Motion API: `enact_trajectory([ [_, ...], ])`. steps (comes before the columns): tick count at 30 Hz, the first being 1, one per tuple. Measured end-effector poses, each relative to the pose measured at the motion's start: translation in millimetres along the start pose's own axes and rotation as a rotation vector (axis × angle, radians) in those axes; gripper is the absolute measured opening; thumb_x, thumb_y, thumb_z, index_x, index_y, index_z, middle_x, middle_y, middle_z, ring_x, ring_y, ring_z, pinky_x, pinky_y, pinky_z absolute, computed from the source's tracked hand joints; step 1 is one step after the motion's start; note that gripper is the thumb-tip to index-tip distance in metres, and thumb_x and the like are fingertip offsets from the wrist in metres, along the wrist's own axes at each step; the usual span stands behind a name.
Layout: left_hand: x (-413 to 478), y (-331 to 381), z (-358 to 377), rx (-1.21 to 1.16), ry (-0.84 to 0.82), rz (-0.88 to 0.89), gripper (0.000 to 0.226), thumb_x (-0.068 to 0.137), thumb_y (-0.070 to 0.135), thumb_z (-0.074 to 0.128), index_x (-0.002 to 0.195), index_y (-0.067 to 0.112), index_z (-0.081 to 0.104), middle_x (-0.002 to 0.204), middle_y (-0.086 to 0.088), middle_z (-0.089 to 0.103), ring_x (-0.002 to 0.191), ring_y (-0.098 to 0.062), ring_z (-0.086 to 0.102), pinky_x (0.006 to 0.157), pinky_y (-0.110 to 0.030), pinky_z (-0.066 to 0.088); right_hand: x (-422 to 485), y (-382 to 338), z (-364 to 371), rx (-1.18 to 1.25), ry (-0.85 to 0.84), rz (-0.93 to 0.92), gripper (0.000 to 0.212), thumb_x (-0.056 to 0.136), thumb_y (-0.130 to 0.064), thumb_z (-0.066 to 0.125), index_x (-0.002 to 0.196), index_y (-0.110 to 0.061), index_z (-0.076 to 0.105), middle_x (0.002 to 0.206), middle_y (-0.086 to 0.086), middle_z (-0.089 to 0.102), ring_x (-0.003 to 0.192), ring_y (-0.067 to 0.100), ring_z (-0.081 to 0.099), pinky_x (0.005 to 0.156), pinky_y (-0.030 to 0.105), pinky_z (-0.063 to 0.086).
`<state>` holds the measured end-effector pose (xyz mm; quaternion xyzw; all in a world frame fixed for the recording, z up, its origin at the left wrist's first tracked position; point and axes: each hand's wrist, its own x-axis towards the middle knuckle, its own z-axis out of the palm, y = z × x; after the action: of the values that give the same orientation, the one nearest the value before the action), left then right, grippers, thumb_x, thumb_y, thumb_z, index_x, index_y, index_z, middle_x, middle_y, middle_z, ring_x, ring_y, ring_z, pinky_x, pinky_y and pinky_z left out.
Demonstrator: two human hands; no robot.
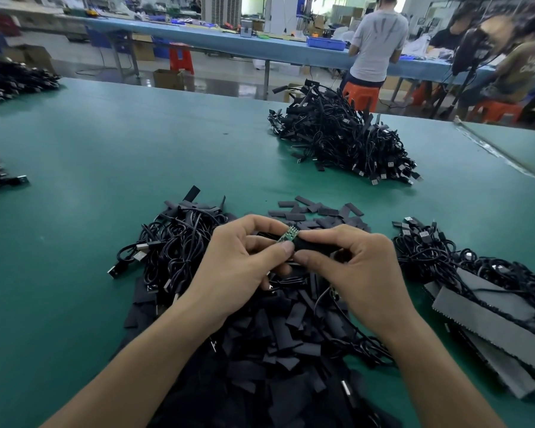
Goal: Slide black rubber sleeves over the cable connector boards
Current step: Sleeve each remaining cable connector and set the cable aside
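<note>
My left hand [244, 261] pinches a small green connector board [288, 235] between thumb and fingers, just above the table's middle. Right beside it my right hand [352, 267] pinches a black rubber sleeve [314, 244], whose left mouth meets the board's right end. The board's cable is hidden behind my hands. Under my hands lies a heap of loose black sleeves [278, 335] mixed with cables.
A green mat [105, 149] covers the table. Black USB cable piles lie at centre left [173, 242], far right [343, 140] and near right [464, 257]. Grey foam strips [491, 316] sit at the right. More sleeves [318, 211] lie beyond my hands. People work at a far bench.
</note>
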<state>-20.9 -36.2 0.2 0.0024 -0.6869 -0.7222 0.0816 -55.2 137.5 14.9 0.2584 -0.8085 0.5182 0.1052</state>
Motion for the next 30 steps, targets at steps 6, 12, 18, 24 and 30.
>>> enact_trajectory([
  [6, -0.1, -0.4, -0.6, -0.004, 0.013, -0.019, 0.015, 0.087, 0.005, 0.074, 0.098, 0.011, 0.067, 0.071, -0.007, 0.074, 0.057, -0.013, 0.067, 0.041, -0.017, 0.043, 0.3, 3.2, -0.4, -0.035, -0.017, -0.019, 0.025, 0.075, -0.016, 0.084, 0.098, -0.025, 0.078, 0.086, -0.015, 0.072, 0.082, -0.001, 0.067, 0.071, 0.009, 0.047],
  [12, 0.9, -4.4, -3.9, 0.059, 0.148, 0.018, 0.016, 0.087, 0.007, 0.074, 0.096, 0.018, 0.067, 0.072, -0.006, 0.074, 0.058, -0.014, 0.068, 0.043, -0.018, 0.046, -0.3, 24.6, -3.3, -0.317, -0.221, 0.149, 0.035, 0.085, -0.050, 0.067, 0.116, -0.033, 0.072, 0.102, -0.020, 0.066, 0.093, -0.005, 0.060, 0.084, 0.018, 0.048],
  [18, 1.5, -2.6, -5.7, 0.093, 0.181, 0.099, 0.015, 0.091, 0.012, 0.071, 0.096, 0.026, 0.067, 0.079, -0.001, 0.075, 0.052, -0.014, 0.067, 0.043, -0.018, 0.045, -2.2, 50.6, 1.0, -0.679, -0.168, 0.316, 0.039, 0.101, -0.035, 0.050, 0.138, -0.025, 0.055, 0.126, 0.001, 0.054, 0.119, 0.024, 0.046, 0.102, 0.035, 0.037],
  [24, 0.4, -6.3, -6.6, 0.412, 0.133, 0.206, 0.023, 0.090, 0.022, 0.073, 0.092, 0.044, 0.069, 0.077, 0.016, 0.068, 0.048, -0.003, 0.053, 0.049, -0.024, 0.051, -3.3, 52.9, 3.8, -0.560, -0.232, 0.409, 0.017, 0.092, -0.036, 0.063, 0.107, -0.028, 0.067, 0.110, -0.003, 0.050, 0.109, 0.021, 0.049, 0.098, 0.035, 0.043],
  [30, 0.1, -6.6, -6.5, 0.394, 0.121, 0.171, 0.025, 0.089, 0.017, 0.073, 0.089, 0.041, 0.066, 0.074, 0.010, 0.069, 0.044, -0.005, 0.057, 0.046, -0.017, 0.048, -2.7, 45.2, 0.1, -0.440, -0.094, 0.319, 0.021, 0.083, -0.024, 0.076, 0.076, -0.033, 0.059, 0.082, -0.010, 0.063, 0.078, 0.010, 0.061, 0.069, 0.023, 0.044],
])
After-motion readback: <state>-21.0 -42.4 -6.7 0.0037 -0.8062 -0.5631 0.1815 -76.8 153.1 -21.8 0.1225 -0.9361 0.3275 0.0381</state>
